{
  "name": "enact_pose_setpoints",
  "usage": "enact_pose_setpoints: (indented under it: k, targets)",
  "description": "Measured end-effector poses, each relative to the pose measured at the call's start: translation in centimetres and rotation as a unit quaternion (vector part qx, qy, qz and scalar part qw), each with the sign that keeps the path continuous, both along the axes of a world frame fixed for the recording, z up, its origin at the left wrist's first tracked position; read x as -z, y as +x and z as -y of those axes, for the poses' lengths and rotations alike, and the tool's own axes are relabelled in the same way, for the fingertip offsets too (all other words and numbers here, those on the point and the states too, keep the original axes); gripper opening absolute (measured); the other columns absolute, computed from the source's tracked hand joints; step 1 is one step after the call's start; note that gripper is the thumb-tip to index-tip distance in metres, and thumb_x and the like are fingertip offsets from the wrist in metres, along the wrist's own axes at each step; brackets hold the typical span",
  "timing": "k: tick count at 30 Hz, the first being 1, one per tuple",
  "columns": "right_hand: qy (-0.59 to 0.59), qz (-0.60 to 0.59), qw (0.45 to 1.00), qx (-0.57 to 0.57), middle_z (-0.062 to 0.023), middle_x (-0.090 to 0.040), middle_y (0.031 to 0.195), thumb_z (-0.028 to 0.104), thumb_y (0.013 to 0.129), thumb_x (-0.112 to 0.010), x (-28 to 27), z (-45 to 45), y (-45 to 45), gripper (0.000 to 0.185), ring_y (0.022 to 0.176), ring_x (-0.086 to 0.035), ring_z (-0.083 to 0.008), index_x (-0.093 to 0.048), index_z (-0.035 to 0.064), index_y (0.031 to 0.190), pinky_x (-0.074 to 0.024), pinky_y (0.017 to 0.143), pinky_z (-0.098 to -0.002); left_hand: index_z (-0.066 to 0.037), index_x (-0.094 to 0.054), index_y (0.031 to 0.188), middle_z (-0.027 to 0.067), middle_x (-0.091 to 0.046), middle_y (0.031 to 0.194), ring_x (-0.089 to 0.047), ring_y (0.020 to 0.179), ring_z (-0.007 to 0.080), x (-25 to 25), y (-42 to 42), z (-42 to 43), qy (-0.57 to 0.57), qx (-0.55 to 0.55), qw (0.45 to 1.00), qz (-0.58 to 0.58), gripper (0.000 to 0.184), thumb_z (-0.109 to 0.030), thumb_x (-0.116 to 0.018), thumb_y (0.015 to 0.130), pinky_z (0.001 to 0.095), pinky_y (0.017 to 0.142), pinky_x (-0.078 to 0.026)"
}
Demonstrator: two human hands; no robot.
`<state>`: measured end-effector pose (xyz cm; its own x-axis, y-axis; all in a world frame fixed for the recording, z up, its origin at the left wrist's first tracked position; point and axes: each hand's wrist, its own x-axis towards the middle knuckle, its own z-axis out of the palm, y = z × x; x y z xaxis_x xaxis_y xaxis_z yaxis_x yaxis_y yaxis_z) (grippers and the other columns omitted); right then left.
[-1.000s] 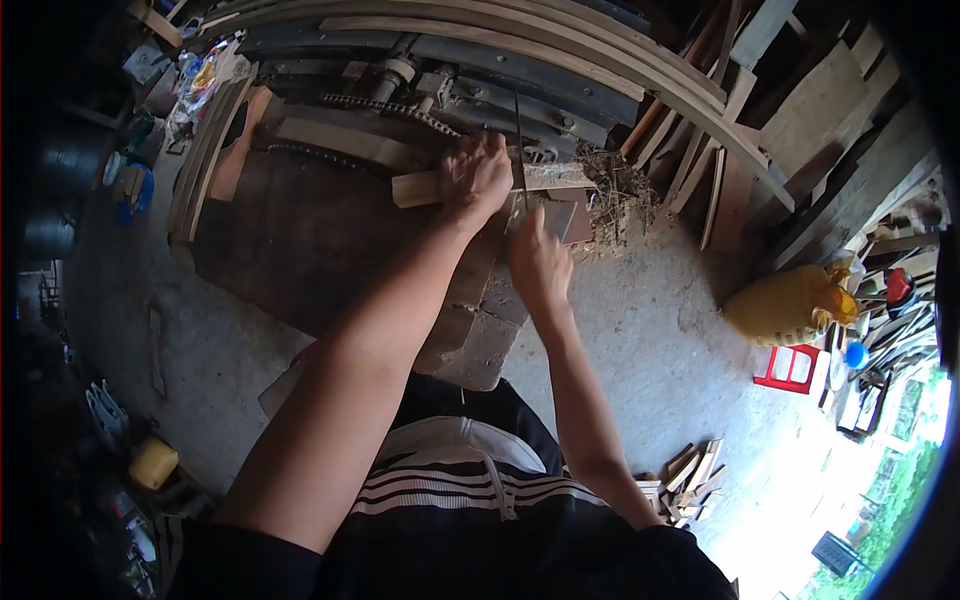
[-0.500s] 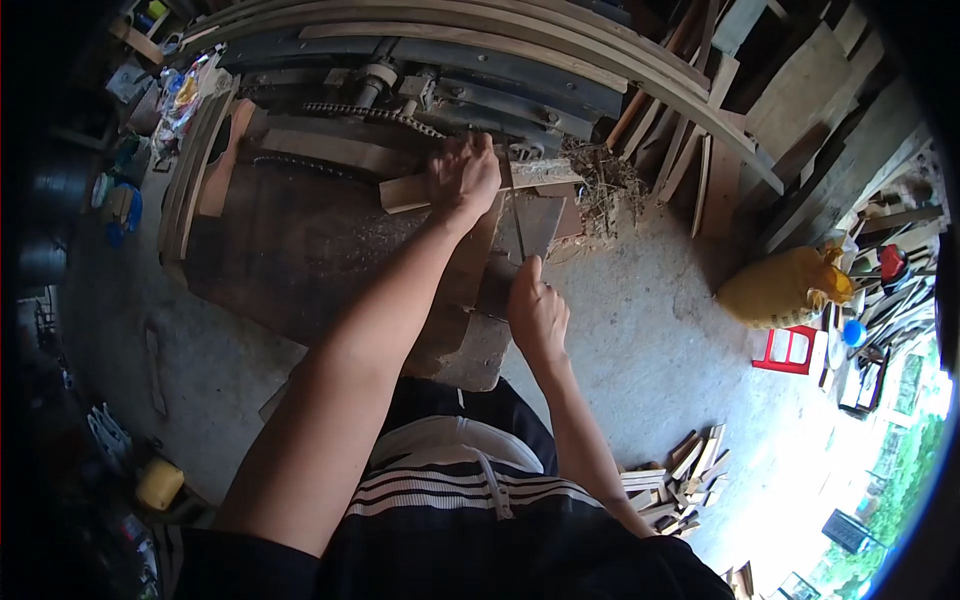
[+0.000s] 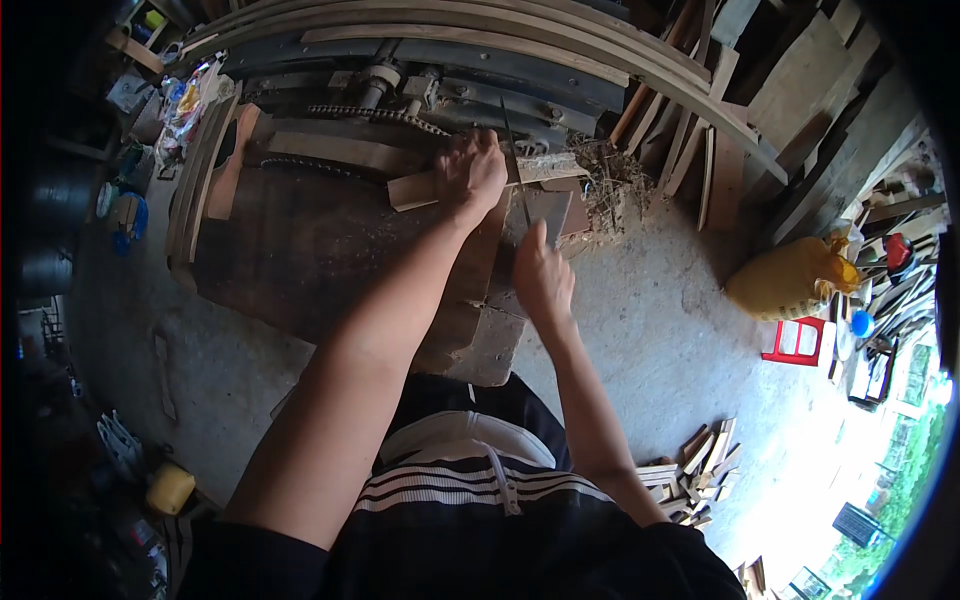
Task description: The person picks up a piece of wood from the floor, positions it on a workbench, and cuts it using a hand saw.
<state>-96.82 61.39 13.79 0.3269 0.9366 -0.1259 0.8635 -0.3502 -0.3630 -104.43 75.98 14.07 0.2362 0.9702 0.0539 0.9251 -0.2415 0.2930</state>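
My left hand (image 3: 470, 172) is closed over a short piece of wood (image 3: 411, 192), pressing it on the dark wooden workbench (image 3: 290, 235). The wood's rough, bark-like right end (image 3: 550, 167) sticks out beyond that hand. In my right hand (image 3: 544, 278), fingers wrapped round its handle, is a narrow-bladed handsaw (image 3: 516, 172). Its thin blade points away from me and crosses the wood just right of my left hand. The handle is mostly hidden by my fingers, and the depth of any cut does not show.
Behind the wood are a dark metal machine frame (image 3: 470, 70) and a chain (image 3: 375, 116). Long planks (image 3: 560, 35) lie across the back. Shavings (image 3: 615, 190) gather at the bench's right. A yellow sack (image 3: 785, 285), a red stool (image 3: 797, 342) and wood offcuts (image 3: 700, 465) stand right.
My right hand has pushed the saw forward, so its blade now reaches well past the wood. My left hand stays on the wood, and the view has shifted slightly.
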Motion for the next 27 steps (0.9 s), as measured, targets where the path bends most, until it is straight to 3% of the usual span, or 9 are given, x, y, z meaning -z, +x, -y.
enact_pose_setpoints:
  k: [5,8,10,13,16,21,25,27]
  targets:
    - [0.09,0.018,0.996,-0.008,-0.0233,-0.064,0.068,0.019,0.091,-0.044,0.6,-3.8,0.1,0.023,0.064,-0.064,-0.0444,-0.039,0.0071,0.111,-0.0511,0.056,-0.0544,-0.009,-0.056,0.11,0.011,-0.06,0.115,-0.054,0.113,0.031,0.0,0.1,-0.3,0.003,0.0,1.0,-0.013,0.028,-0.023,-0.039,0.093,0.0474,0.093,-0.041]
    - [0.011,-0.023,1.0,0.004,-0.0229,-0.065,0.068,0.018,0.092,-0.044,-0.6,0.9,0.0,0.02,0.063,-0.064,-0.0438,-0.042,0.0056,0.107,-0.0516,0.056,-0.0536,-0.008,-0.057,0.108,0.011,-0.061,0.112,-0.057,0.108,0.0299,0.3,0.1,-0.2,0.033,-0.001,0.999,-0.017,0.027,-0.022,-0.041,0.092,0.0462,0.09,-0.043]
    - [-0.028,-0.019,0.999,0.003,-0.0234,-0.063,0.068,0.017,0.094,-0.041,-0.7,2.2,-0.2,0.014,0.065,-0.062,-0.0474,-0.041,0.0061,0.102,-0.048,0.059,-0.0591,-0.007,-0.057,0.109,0.0116,-0.062,0.111,-0.058,0.107,0.0302,0.3,0.0,-0.2,0.033,0.006,0.999,-0.026,0.027,-0.022,-0.041,0.092,0.0467,0.09,-0.043]
    - [0.039,0.018,0.999,0.003,-0.0226,-0.065,0.069,0.02,0.092,-0.044,0.6,-1.3,0.3,0.019,0.066,-0.065,-0.043,-0.044,0.005,0.104,-0.0517,0.059,-0.0529,-0.006,-0.056,0.11,0.014,-0.061,0.115,-0.057,0.108,0.0326,0.3,0.0,-0.4,0.034,0.017,0.999,-0.003,0.027,-0.019,-0.041,0.091,0.0494,0.089,-0.042]
    - [0.05,-0.003,0.999,-0.011,-0.0235,-0.066,0.074,0.019,0.091,-0.046,0.7,-4.4,0.4,0.021,0.069,-0.065,-0.0439,-0.043,0.0049,0.106,-0.0511,0.062,-0.0528,-0.006,-0.056,0.111,0.0141,-0.061,0.114,-0.057,0.11,0.0318,0.4,0.0,-0.2,0.012,0.0,1.0,0.015,0.028,-0.019,-0.043,0.09,0.0498,0.09,-0.041]
    - [-0.022,-0.026,0.999,0.0,-0.0265,-0.065,0.073,0.02,0.093,-0.043,-0.9,0.8,0.3,0.026,0.071,-0.064,-0.0466,-0.039,0.0063,0.115,-0.0489,0.062,-0.0572,-0.006,-0.054,0.111,0.0123,-0.058,0.117,-0.053,0.112,0.0308,0.0,-0.2,-0.3,0.015,0.004,1.0,0.005,0.026,-0.019,-0.045,0.09,0.0484,0.092,-0.042]
    - [-0.035,-0.021,0.999,0.005,-0.0254,-0.063,0.069,0.021,0.096,-0.041,-1.5,-2.1,0.2,0.024,0.069,-0.063,-0.0466,-0.04,0.0049,0.113,-0.0488,0.06,-0.057,-0.005,-0.054,0.111,0.0131,-0.059,0.115,-0.055,0.111,0.032,0.1,-0.4,0.0,0.012,0.022,1.0,0.01,0.027,-0.019,-0.043,0.091,0.0493,0.091,-0.043]
    - [0.062,-0.025,0.998,-0.02,-0.0253,-0.063,0.069,0.021,0.096,-0.041,-0.5,-4.8,0.2,0.022,0.069,-0.063,-0.0462,-0.041,0.0039,0.11,-0.0489,0.061,-0.0567,-0.005,-0.054,0.111,0.0133,-0.06,0.114,-0.055,0.111,0.0325,-0.1,-0.4,-0.4,0.029,0.021,0.999,0.017,0.027,-0.02,-0.042,0.091,0.0498,0.091,-0.043]
